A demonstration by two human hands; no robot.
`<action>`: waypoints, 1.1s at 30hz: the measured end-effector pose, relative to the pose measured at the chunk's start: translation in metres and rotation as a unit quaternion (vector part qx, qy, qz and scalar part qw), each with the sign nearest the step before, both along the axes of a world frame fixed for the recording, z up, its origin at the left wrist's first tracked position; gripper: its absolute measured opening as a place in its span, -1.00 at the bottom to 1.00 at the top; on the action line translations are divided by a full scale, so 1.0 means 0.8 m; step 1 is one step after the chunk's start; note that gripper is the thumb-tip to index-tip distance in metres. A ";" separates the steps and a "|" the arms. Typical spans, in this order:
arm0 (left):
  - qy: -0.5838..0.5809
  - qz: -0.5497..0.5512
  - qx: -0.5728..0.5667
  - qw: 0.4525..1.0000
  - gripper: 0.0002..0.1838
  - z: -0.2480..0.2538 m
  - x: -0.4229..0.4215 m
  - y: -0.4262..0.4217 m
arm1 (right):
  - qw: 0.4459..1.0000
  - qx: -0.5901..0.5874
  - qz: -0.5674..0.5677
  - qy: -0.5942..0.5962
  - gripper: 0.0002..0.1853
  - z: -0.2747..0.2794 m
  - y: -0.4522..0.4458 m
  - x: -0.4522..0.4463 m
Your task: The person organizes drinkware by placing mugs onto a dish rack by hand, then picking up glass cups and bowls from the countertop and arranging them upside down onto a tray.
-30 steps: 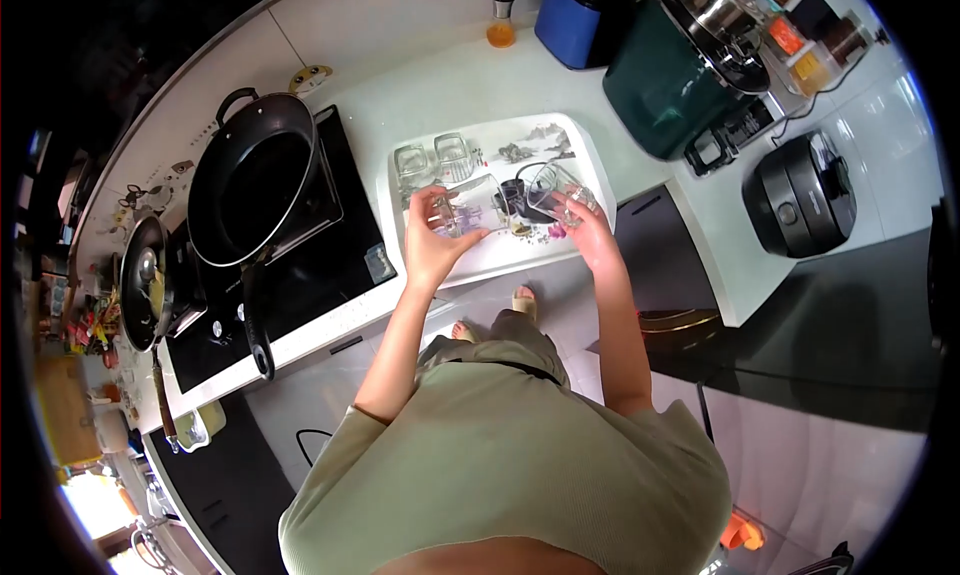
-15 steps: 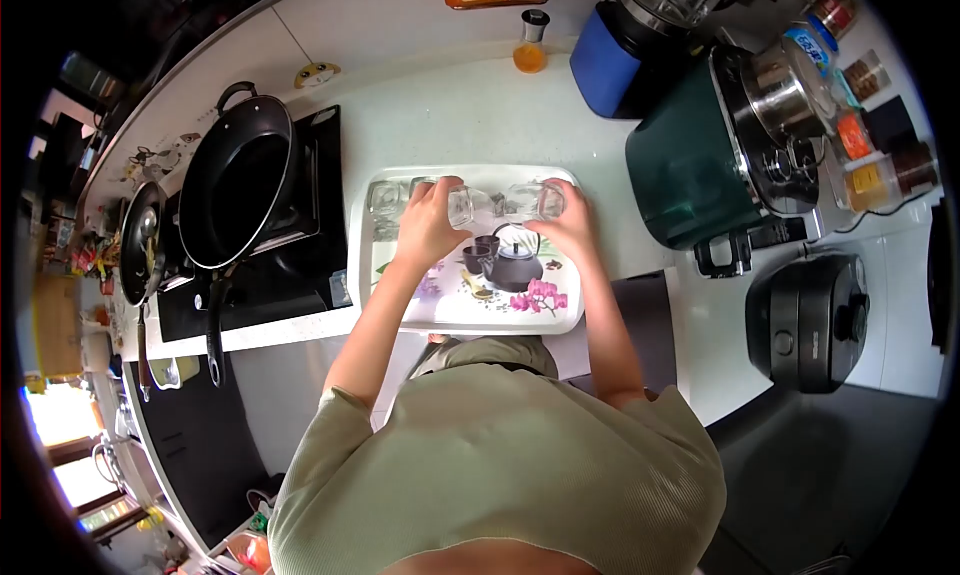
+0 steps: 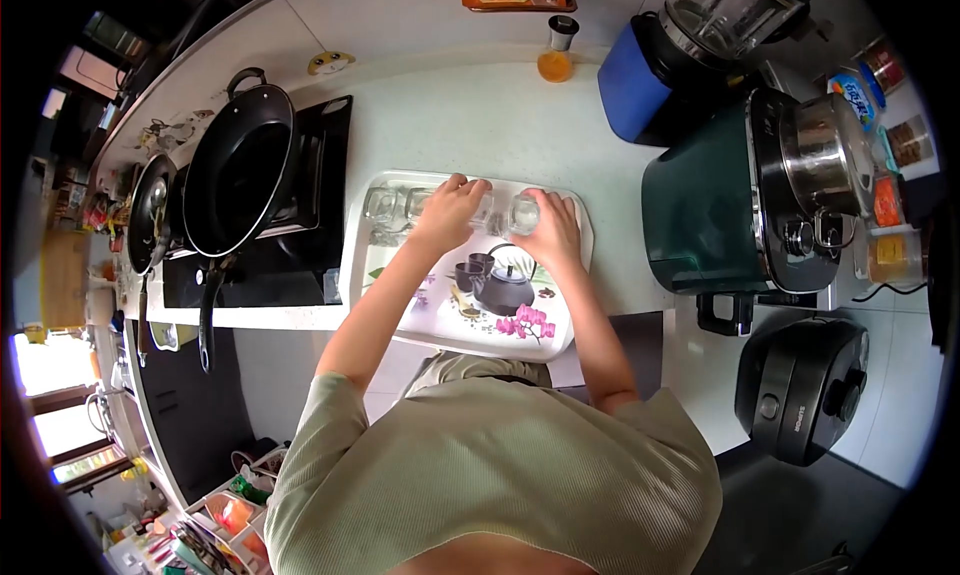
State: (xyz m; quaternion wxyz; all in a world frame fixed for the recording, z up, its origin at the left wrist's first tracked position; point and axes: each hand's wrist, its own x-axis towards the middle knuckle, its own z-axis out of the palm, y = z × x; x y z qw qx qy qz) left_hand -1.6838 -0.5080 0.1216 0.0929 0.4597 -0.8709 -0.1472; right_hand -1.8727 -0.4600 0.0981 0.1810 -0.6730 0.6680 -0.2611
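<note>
Holding: left hand (image 3: 447,218) around the left-hand glass (image 3: 484,213), right hand (image 3: 552,235) around the right-hand glass (image 3: 523,216), both over the far part of the white tray (image 3: 430,320).
Fingers: curved narrow on both sides, bent about the glass walls; the left ones cover much of theirs.
Glass direction: the four make a row from side to side along the tray's far rim; from here I can't tell which end of each is up.
Tray's long axis: left to right across the person's front, the right end swung slightly nearer the body; the near rim seems to reach past the counter's front edge.
Glass count: four, two in the hands and two more glasses (image 3: 381,204) to the left, side by side in the far left corner.
Pan count: two, a large pan (image 3: 240,165) and a smaller pan (image 3: 150,200), over the black cooktop (image 3: 270,287).
Counter: pale and smooth (image 3: 440,115), with one bottle (image 3: 555,65) of something orange near the wall.
Kitchen's right side: one blue blender (image 3: 635,80), one dark green appliance (image 3: 700,210) topped by a metal pot (image 3: 808,155), one black cooker (image 3: 800,390).
Kitchen's left side: a bright window (image 3: 60,395).
</note>
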 end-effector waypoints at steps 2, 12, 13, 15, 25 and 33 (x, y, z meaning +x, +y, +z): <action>-0.016 -0.001 -0.003 1.000 -0.30 -0.009 -0.002 -0.004 | 1.000 -0.004 0.004 0.009 -0.32 -0.006 -0.002 0.001; -0.017 0.004 0.013 1.000 -0.28 -0.006 -0.004 -0.007 | 0.999 -0.024 0.012 0.026 -0.30 -0.010 -0.006 0.007; -0.014 0.002 0.016 1.000 -0.27 -0.006 -0.002 -0.007 | 0.999 -0.023 0.012 0.029 -0.29 -0.010 -0.006 0.008; -0.007 -0.002 0.023 1.000 -0.27 -0.007 0.001 -0.008 | 0.999 -0.019 0.011 0.031 -0.28 -0.010 -0.005 0.009; 0.014 -0.007 0.012 1.000 -0.28 -0.015 0.006 -0.005 | 0.998 -0.045 0.034 0.026 -0.22 -0.015 -0.004 0.004; 0.021 0.018 -0.054 0.998 -0.25 -0.005 0.000 0.010 | 0.998 -0.042 0.040 0.009 -0.20 -0.006 0.001 0.001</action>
